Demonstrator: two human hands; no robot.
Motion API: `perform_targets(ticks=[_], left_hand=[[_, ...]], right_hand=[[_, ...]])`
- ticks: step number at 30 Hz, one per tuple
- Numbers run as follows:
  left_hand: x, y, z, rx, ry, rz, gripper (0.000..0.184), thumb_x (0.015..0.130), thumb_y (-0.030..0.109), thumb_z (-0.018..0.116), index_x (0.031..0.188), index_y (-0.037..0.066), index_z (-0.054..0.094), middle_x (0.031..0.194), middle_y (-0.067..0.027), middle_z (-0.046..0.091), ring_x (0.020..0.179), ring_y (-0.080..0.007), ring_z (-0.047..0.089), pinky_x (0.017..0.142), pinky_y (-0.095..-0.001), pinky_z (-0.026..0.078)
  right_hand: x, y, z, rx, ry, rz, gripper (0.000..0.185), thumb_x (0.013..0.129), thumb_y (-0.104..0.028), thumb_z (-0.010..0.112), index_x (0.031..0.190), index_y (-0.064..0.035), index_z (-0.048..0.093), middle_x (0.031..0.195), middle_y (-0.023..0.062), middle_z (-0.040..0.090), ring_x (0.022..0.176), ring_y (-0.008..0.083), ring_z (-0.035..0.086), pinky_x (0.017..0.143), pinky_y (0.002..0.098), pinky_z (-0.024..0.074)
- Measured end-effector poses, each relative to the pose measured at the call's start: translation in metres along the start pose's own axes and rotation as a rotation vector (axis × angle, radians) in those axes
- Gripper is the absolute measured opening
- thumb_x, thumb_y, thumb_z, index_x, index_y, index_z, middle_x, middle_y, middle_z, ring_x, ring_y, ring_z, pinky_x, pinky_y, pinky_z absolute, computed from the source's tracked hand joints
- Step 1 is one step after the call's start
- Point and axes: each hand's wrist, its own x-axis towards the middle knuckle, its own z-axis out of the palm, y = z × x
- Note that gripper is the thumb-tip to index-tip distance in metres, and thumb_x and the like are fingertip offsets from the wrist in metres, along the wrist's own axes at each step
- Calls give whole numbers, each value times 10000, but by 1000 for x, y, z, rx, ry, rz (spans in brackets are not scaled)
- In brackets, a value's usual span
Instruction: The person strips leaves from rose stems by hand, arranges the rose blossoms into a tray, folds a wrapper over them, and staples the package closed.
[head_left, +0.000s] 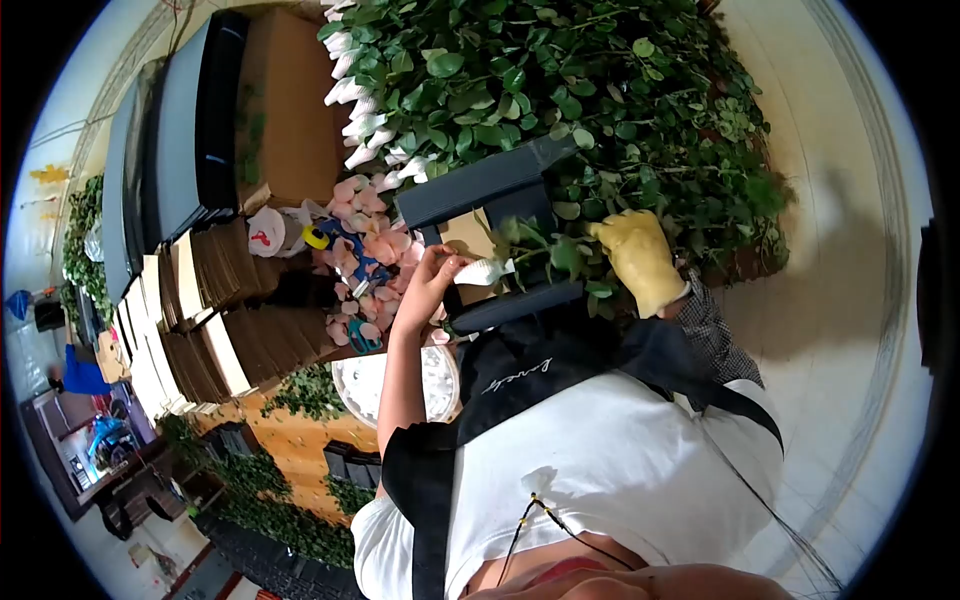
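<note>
My bare left hand [432, 278] has its fingers closed at the tip of a white-sleeved rose [484, 271], which lies nearly level with its leafy stem pointing right. A yellow glove covers my right hand [642, 262]; its fingers are curled around the stem end among the leaves, and the exact grip is partly hidden. Beneath the rose is a black tray-like stand [480, 192] with a brown cardboard piece [466, 236] on it. Loose pink petals [385, 245] lie just left of the stand.
A large heap of leafy rose stems [560, 80] fills the far side, white-sleeved heads facing left. Folded cardboard [215, 265] and dark boxes [185, 140] stack at left. A round white container [375, 385] sits beside my left forearm. Teal scissors [363, 336] lie near the petals.
</note>
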Motion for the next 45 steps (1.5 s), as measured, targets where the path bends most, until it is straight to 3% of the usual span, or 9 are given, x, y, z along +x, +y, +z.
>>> perform_targets(ticks=[12,17,21,27,33,35,37,40,45], left_hand=[[-17,3,16,495,-27,161,213,830,20,712,1027,-47,665,1124,-129,581,1024,-270,612,924,-301,476],[-18,7,38,850,52,390,339,785,89,757,1063,-63,638,1096,-188,601,1029,-383,610,916,-390,502],[-20,9,32,908,11,424,369,737,46,724,1084,-41,634,1141,-195,618,1055,-392,602,930,-425,498],[-35,0,37,801,95,444,442,754,-6,686,1195,1,657,1199,-162,668,1111,-344,631,931,-383,527],[-32,2,35,733,101,460,462,790,29,678,1248,6,629,1238,-169,656,1135,-348,621,982,-398,497],[-30,4,35,741,63,419,490,809,29,698,1289,-2,601,1271,-175,633,1186,-335,599,1020,-376,466],[-28,1,33,735,46,433,518,810,34,698,1314,9,582,1285,-170,622,1188,-330,592,1023,-381,462],[-28,4,35,657,61,457,468,796,-6,680,1255,17,591,1278,-149,641,1139,-342,602,990,-391,475],[-27,-4,33,648,72,430,306,824,35,705,1115,4,616,1223,-150,653,1112,-359,609,970,-392,481]], right_hand=[[-11,-40,27,-100,311,123,140,813,-158,622,938,-126,676,848,10,644,837,236,621,797,407,485],[-18,-17,93,-30,-133,221,333,787,-230,733,1095,-112,685,924,82,675,948,292,652,820,442,505],[3,10,-14,502,-390,-63,455,870,-242,701,1267,-38,613,1170,200,674,1090,369,641,936,454,512],[147,13,-49,900,121,-72,431,910,-98,681,1332,-99,590,1343,136,622,1242,319,589,1022,398,499],[289,89,62,-238,232,20,317,818,-194,744,1093,-56,666,1284,114,632,1261,285,549,1106,417,404],[310,71,32,-186,70,85,297,786,-141,742,1061,-63,663,1279,113,638,1263,297,547,1106,420,408],[297,42,-5,-207,566,-96,360,742,-72,741,1095,-69,669,1283,107,636,1252,293,557,1102,430,422],[276,22,-58,-269,708,-288,311,775,-52,691,1086,-75,693,1261,101,662,1220,294,588,1085,434,445],[192,42,-106,154,370,-279,465,839,110,588,1199,-163,697,1205,94,713,1083,253,688,975,401,559]])
